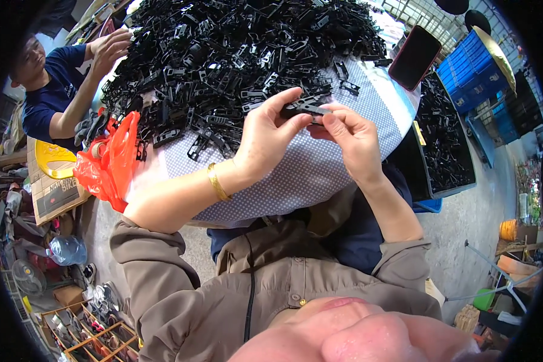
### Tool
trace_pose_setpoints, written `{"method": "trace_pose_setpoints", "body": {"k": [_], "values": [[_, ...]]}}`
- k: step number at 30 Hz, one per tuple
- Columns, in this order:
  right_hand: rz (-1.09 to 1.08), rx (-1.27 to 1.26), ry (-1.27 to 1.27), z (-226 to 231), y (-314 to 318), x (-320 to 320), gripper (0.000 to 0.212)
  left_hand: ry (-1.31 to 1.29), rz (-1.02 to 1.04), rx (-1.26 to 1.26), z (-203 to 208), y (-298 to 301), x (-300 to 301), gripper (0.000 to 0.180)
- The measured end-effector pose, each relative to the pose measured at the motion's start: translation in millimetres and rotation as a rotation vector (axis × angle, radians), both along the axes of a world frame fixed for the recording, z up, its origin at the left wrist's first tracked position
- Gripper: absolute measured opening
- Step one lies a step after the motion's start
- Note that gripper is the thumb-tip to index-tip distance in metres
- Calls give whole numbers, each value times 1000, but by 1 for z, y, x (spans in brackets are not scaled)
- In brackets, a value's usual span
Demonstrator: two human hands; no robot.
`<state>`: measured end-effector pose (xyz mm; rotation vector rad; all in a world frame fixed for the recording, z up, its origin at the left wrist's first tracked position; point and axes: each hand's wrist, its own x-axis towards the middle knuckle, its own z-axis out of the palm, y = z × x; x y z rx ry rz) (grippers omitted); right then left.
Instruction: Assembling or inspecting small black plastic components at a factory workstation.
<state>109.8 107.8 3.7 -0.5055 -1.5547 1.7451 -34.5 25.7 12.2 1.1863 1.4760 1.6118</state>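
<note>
My left hand (264, 134) is closed, its thumb and fingers gripping one end of a small black plastic clip-like part (306, 108). On the other end of this part, the thumb and fingers of my right hand (357, 137) are pinched. The part is held just above the near side of the table; its exact kind is too small to make out. Beyond my hands a big heap of similar black parts (223, 66) covers most of the table. Several loose ones lie near my left wrist.
A dotted cloth (253, 199) covers the round table. On it, a phone (415, 57) lies at the right and a red plastic bag (116, 158) at the left edge. A black bin (443, 145) of parts stands right, near a blue crate (473, 69). A co-worker (54, 90) works at left.
</note>
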Motion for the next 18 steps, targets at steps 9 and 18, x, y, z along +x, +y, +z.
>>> {"method": "trace_pose_setpoints", "body": {"k": [9,18], "values": [[104,217,-86,17,21,13,26,-97,-231,-36,25,-4,-6,46],[307,325,-82,18,43,21,35,-206,-458,-43,26,-4,-11,46]]}}
